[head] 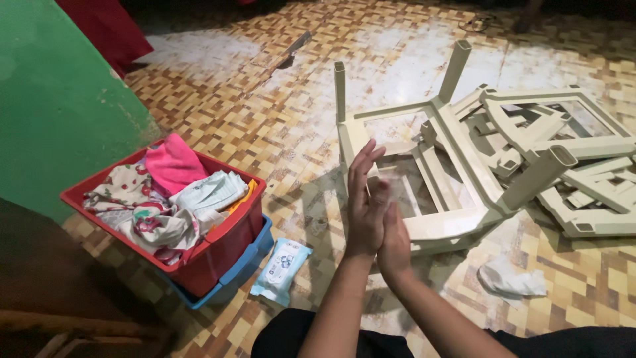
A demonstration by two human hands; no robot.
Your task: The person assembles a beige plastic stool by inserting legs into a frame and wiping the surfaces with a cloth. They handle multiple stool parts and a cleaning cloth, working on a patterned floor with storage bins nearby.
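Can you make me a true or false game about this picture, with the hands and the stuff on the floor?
1. The left hand and right hand are pressed together, palm to palm. True.
2. The red bin is empty. False: it is full of clothes.
3. The cream plastic chair stands upright. False: it lies overturned with its legs pointing up.
4. A pack of wipes lies on the floor beside the bin. True.
5. The hands are holding a white cloth. False: the cloth lies crumpled on the floor, apart from the hands, which hold nothing.
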